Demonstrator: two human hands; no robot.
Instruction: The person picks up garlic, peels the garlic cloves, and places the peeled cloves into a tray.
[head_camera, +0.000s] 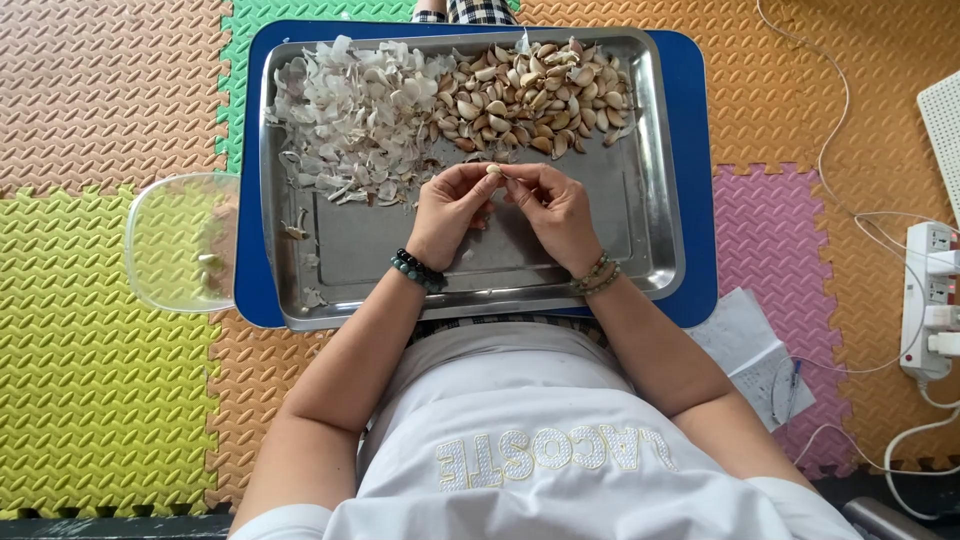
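Note:
My left hand (450, 212) and my right hand (553, 210) meet over the middle of a steel tray (655, 180), both pinching one pale garlic clove (493, 170) between their fingertips. A heap of unpeeled garlic cloves (530, 95) lies at the tray's far right. White papery skins (350, 120) are piled at the far left of the tray. Both wrists wear beaded bracelets.
The tray rests on a blue board (695, 150) over coloured foam floor mats. A clear plastic bowl (180, 240) sits left of the tray. A sheet of paper with a pen (755, 350) lies at the right, and a white power strip (930, 300) with cables is further right.

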